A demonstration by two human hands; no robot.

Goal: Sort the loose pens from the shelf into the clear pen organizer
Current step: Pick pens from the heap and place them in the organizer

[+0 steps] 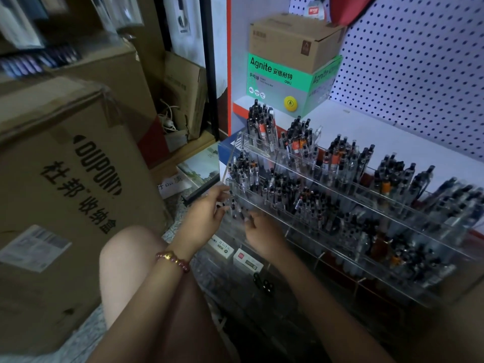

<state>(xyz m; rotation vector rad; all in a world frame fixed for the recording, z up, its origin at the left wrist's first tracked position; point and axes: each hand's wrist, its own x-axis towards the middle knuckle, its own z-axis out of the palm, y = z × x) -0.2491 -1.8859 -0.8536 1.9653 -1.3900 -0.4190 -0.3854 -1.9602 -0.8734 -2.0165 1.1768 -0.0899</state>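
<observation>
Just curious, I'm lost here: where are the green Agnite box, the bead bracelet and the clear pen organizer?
green Agnite box [275, 86]: head view, its front face.
bead bracelet [174, 260]: head view, beads on the left wrist.
clear pen organizer [248, 144]: head view, bare top-left wall.

Red-and-gold beaded bracelet [173, 260], bare forearms

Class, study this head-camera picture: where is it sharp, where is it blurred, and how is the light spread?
Head view: print on the green Agnite box is sharp; the right end of the pen organizer and the top-left shelves smear with motion blur; the left hand and right hand are soft; light is bright on the pegboard, dim in the lower foreground.
</observation>
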